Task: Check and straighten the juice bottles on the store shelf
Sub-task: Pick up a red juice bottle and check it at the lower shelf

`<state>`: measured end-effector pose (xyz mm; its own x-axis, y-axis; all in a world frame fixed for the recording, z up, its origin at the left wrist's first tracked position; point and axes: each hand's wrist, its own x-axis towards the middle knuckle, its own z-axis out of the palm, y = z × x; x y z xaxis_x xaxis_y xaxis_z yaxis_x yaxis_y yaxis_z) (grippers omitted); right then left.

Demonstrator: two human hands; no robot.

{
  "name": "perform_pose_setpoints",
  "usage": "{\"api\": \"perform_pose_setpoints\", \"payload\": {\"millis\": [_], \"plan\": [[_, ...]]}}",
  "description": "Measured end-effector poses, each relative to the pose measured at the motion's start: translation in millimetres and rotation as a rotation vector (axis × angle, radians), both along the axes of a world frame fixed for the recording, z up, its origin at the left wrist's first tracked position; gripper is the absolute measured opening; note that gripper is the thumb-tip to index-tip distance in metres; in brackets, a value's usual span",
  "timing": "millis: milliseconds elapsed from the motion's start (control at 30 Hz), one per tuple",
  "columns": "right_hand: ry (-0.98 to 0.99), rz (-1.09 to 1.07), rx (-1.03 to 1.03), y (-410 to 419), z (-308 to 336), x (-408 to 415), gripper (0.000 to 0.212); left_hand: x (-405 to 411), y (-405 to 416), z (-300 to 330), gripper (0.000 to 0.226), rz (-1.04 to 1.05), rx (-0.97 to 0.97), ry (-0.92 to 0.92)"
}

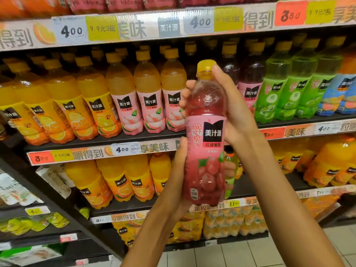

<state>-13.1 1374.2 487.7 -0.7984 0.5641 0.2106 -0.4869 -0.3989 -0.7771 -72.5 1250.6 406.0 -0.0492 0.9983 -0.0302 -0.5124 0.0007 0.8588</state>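
A clear plastic bottle of red grape juice with a pink label and yellow screw cap (pixel 205 132) is held upright in front of the store shelf (pixel 107 149), clear of the rows and near the camera, its label turned toward the viewer. The left hand (pixel 180 166) grasps the lower body from the left, thumb lying up the label edge, and fingertips seen through the bottle suggest the fingers wrap behind; the right hand (pixel 229 105) grasps the shoulder and neck from the right, thumb tip at the cap's collar and fingertips emerging on the far left side. Behind, the middle shelf carries, from left to right, orange-juice bottles (pixel 63 105), pink-labelled peach-juice bottles (pixel 150 97), dark red grape bottles (pixel 250 81) and green-labelled bottles (pixel 279 93). The held bottle appears to belong with the dark red group, partly hidden by the right hand, so any free slot there cannot be made out. Judged as a handled object, the full bottle is moderately heavy, with thin walls that yield under a squeeze; the glossy label sleeve may slip. The ribbed shoulder and the neck under the cap look the firmest places to hold, with support low on the body when setting it down. The risk in returning it is knocking neighbouring bottles, which stand touching in tight rows.
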Motion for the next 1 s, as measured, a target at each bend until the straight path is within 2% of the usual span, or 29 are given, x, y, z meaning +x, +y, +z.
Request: {"api": "perform_pose_setpoints", "payload": {"millis": [100,200,267,400,467,567,633,767,867,1000], "plan": [[-0.106,-0.187,0.065,3,5,4,0.044,-6,-3,3,0.065,0.088,-0.017,0.161],[-0.163,-0.242,0.098,2,4,3,0.038,-5,-5,8,0.062,0.104,-0.007,0.182],[-0.163,-0.194,0.103,2,2,1,0.034,-3,-7,10,0.058,0.067,0.004,0.102],[-0.062,-0.074,-0.102,3,-4,-3,0.035,2,-13,15,0.059,-0.041,0.015,-0.109],[-0.101,-0.079,-0.181,4,-9,-5,0.027,6,-15,22,0.061,-0.131,0.040,-0.221],[-0.262,-0.141,-0.196,8,-19,-4,0.036,8,-15,30,0.085,-0.153,0.091,-0.360],[-0.376,-0.145,-0.185,7,-25,-3,0.036,9,-17,32,0.086,-0.127,0.107,-0.414],[-0.434,-0.077,-0.250,4,-34,-2,0.045,10,-17,30,0.078,-0.059,0.041,-0.403],[-0.409,-0.057,-0.265,6,-33,-1,0.050,7,-16,26,0.084,-0.085,0.053,-0.402],[-0.297,-0.150,-0.188,12,-18,-1,0.038,1,-16,13,0.063,-0.113,0.070,-0.249]]}}
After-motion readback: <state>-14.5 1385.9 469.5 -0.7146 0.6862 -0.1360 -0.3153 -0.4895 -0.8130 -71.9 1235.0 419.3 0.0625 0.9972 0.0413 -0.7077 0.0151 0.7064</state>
